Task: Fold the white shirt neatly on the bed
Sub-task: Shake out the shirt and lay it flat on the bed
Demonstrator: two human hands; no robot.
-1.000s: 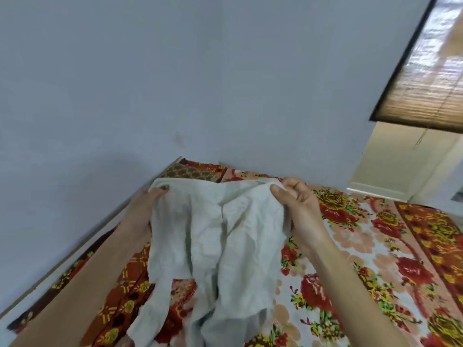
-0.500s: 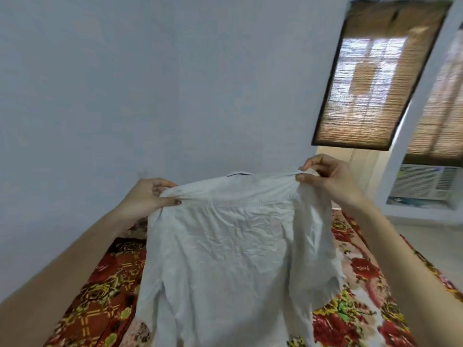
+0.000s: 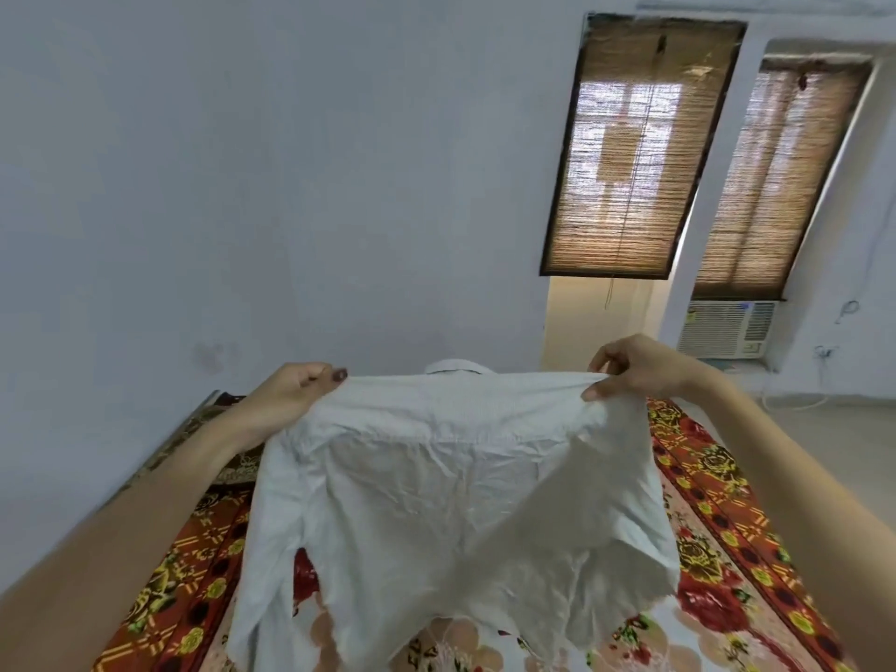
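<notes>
A wrinkled white shirt (image 3: pixel 436 497) hangs spread out in the air above the bed (image 3: pixel 717 565), its back toward me and the collar at the top middle. My left hand (image 3: pixel 291 395) pinches the left shoulder. At the right shoulder, my right hand (image 3: pixel 635 366) grips the cloth between thumb and fingers. Both sleeves droop down at the sides, and the hem dangles just over the flowered bedspread.
The bed runs along a pale wall (image 3: pixel 242 186) on the left. Two windows with bamboo blinds (image 3: pixel 630 152) are at the back right, with an air conditioner (image 3: pixel 727 329) under the right one. Bare floor (image 3: pixel 824 438) lies to the right of the bed.
Both hands rose and moved apart, pulling the bunched shirt out flat by its shoulders. My view tilted upward, bringing the windows in.
</notes>
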